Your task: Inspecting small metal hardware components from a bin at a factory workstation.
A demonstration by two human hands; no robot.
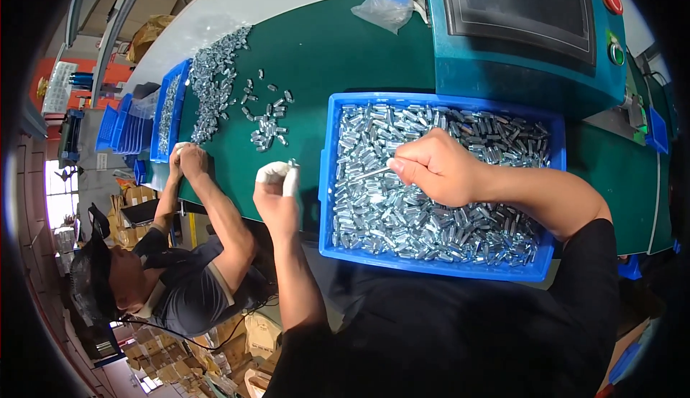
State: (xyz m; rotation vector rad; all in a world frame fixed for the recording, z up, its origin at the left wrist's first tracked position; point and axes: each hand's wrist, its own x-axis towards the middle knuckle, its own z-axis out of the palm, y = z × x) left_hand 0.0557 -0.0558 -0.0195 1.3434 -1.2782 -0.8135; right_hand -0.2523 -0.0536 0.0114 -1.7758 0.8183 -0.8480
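My right hand [440, 169] is closed in a fist around a thin metal rod [365, 177], which points left over a blue tray [438, 263]. Small silvery metal pieces [402, 218] heap the tray, elongated and shiny. Left of the tray, my left hand [279, 195] is raised over the bench edge, white coverings on its thumb and finger. Between those fingertips it pinches one small silvery metal piece [293, 162]. Whether the rod's tip touches the pieces below, I cannot tell.
Loose metal pieces [269, 125] and a larger pile [215, 75] lie on the green bench [323, 53]. A co-worker's hands [188, 159] are beside a narrow blue tray [155, 139]. A teal machine [517, 75] with a screen stands behind my tray, near a plastic bag [384, 11].
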